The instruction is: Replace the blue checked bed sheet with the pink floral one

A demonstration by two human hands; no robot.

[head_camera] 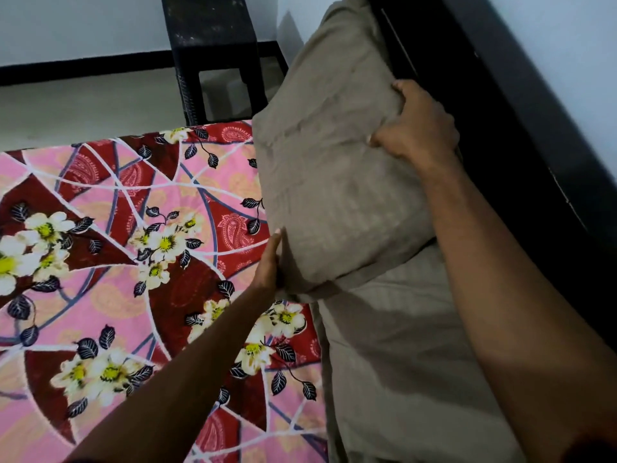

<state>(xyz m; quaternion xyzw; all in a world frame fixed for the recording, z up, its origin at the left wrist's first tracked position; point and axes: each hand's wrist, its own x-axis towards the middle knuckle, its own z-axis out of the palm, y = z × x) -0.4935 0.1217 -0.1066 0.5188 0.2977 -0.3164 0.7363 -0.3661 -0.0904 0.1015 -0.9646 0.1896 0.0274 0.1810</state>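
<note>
The pink floral sheet (127, 248) lies spread flat over the mattress, filling the left half of the view. A beige pillow (334, 182) is raised at the head of the bed, tilted up off the sheet. My right hand (417, 125) grips its far edge, fingers curled into the fabric. My left hand (270, 262) holds the pillow's near lower corner; its fingers are hidden under the pillow. A second beige pillow (400, 355) lies flat below the raised one. No blue checked sheet is in view.
A dark headboard (521, 162) runs along the right, against a pale wall. A black stool or small table (213, 58) stands on the light floor (83, 108) past the bed's far edge.
</note>
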